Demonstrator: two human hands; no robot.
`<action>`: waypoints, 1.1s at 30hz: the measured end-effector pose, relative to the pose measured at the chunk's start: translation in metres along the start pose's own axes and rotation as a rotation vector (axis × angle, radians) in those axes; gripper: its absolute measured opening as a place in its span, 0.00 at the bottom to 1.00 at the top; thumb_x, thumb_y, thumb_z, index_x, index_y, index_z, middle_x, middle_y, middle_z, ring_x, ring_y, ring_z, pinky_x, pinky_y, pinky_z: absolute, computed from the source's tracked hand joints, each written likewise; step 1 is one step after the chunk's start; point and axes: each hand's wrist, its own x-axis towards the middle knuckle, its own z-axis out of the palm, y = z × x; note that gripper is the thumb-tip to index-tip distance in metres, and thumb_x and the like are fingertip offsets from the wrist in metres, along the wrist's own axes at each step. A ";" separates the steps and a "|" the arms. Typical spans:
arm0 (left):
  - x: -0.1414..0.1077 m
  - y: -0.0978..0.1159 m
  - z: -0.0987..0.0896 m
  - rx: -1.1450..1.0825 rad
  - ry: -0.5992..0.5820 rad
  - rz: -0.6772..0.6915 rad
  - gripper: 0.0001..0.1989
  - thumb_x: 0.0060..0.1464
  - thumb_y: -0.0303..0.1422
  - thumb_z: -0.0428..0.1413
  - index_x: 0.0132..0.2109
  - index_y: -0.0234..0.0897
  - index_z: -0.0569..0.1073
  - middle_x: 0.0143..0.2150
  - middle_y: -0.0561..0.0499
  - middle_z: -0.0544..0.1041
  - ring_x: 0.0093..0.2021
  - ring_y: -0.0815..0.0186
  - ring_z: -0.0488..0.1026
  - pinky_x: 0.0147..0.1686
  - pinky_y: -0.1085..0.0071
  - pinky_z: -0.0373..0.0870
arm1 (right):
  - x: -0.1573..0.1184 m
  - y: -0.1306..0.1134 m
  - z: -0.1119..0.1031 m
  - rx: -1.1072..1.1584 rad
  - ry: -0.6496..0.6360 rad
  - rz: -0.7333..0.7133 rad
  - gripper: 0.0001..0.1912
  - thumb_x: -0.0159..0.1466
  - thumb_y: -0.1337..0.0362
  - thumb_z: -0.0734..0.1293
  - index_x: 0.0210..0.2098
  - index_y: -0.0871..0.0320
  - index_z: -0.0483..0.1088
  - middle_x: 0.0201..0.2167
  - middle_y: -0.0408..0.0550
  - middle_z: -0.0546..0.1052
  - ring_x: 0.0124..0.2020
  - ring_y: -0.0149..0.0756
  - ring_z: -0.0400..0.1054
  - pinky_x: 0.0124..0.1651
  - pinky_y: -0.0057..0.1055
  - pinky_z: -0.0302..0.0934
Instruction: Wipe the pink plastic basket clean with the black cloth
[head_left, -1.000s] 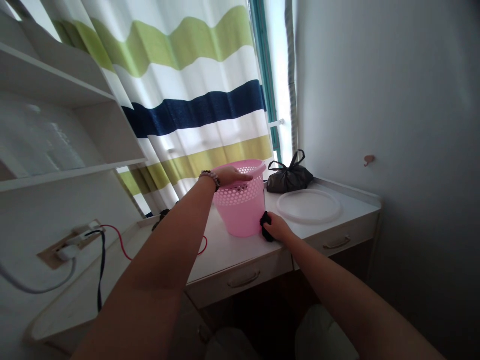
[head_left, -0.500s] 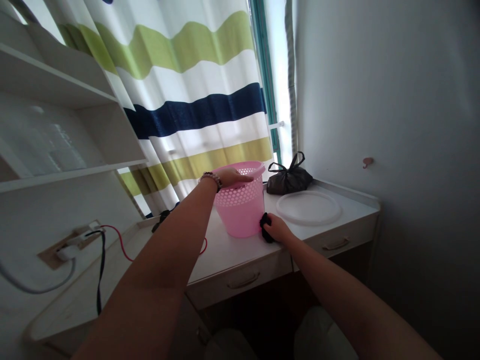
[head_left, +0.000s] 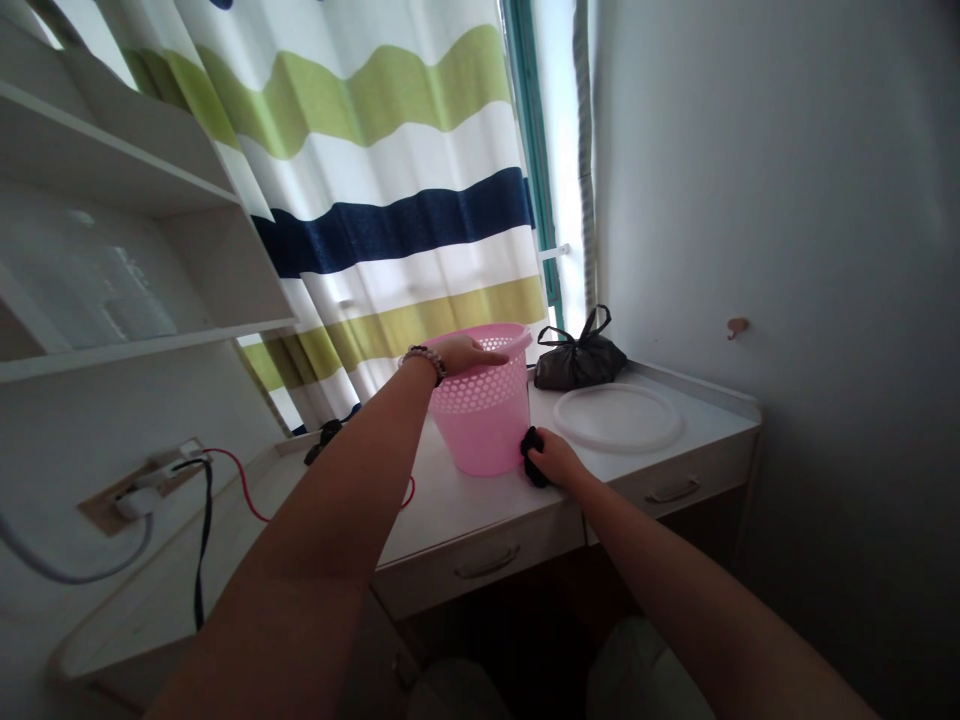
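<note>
A pink plastic basket (head_left: 487,435) with a perforated upper band stands upright on the white desk. My left hand (head_left: 466,354), with a beaded bracelet at the wrist, grips the basket near its rim; some of its fingers are hidden. Low on the basket's right side, my right hand (head_left: 556,458) is closed around a black crumpled bundle (head_left: 534,462), which looks soft like cloth or thin plastic. The bundle is against or very close to the basket wall; I cannot tell which.
Behind the basket sits a tied black plastic bag (head_left: 577,362). A pale round ring or lid (head_left: 619,418) lies on the desk (head_left: 439,520) to the right. Cables run from a wall socket (head_left: 142,490) at left, under a shelf (head_left: 150,340). A striped curtain (head_left: 405,220) hangs behind.
</note>
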 end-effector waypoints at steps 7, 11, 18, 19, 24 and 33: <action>0.000 -0.002 -0.001 -0.048 0.076 -0.028 0.32 0.43 0.59 0.48 0.40 0.36 0.75 0.34 0.44 0.76 0.37 0.54 0.69 0.33 0.65 0.60 | -0.001 -0.002 -0.001 -0.001 0.007 -0.020 0.08 0.56 0.63 0.61 0.35 0.57 0.66 0.31 0.46 0.73 0.29 0.30 0.63 0.30 0.25 0.50; 0.000 -0.003 -0.001 -0.057 0.072 -0.047 0.32 0.44 0.58 0.47 0.42 0.36 0.74 0.35 0.44 0.77 0.40 0.52 0.70 0.35 0.65 0.61 | 0.000 -0.003 -0.001 -0.003 0.009 -0.009 0.08 0.56 0.63 0.61 0.35 0.57 0.66 0.31 0.46 0.73 0.29 0.30 0.62 0.30 0.25 0.49; 0.001 -0.005 -0.001 -0.040 0.045 -0.053 0.34 0.44 0.59 0.45 0.48 0.39 0.72 0.42 0.44 0.76 0.44 0.52 0.69 0.38 0.64 0.62 | 0.000 -0.001 0.000 -0.020 0.008 0.023 0.08 0.56 0.63 0.62 0.34 0.58 0.66 0.31 0.46 0.72 0.30 0.30 0.62 0.30 0.25 0.50; 0.001 -0.004 -0.001 -0.036 0.044 -0.046 0.34 0.44 0.59 0.46 0.47 0.38 0.72 0.41 0.44 0.76 0.43 0.53 0.69 0.38 0.64 0.62 | 0.001 0.000 0.000 -0.023 0.012 0.029 0.08 0.56 0.62 0.61 0.34 0.58 0.66 0.30 0.46 0.72 0.29 0.30 0.62 0.31 0.25 0.50; -0.002 -0.002 0.000 -0.077 0.006 -0.003 0.31 0.43 0.58 0.49 0.39 0.34 0.75 0.32 0.45 0.76 0.34 0.57 0.70 0.34 0.66 0.61 | 0.002 0.000 0.000 -0.023 0.023 0.039 0.08 0.56 0.63 0.61 0.35 0.58 0.66 0.31 0.46 0.72 0.29 0.29 0.61 0.31 0.24 0.50; -0.001 -0.004 0.001 -0.028 -0.028 0.078 0.25 0.40 0.54 0.53 0.31 0.36 0.76 0.28 0.47 0.75 0.27 0.65 0.66 0.29 0.68 0.58 | 0.001 -0.002 -0.001 -0.005 0.004 0.054 0.09 0.56 0.64 0.61 0.36 0.58 0.68 0.31 0.46 0.73 0.30 0.31 0.63 0.34 0.25 0.53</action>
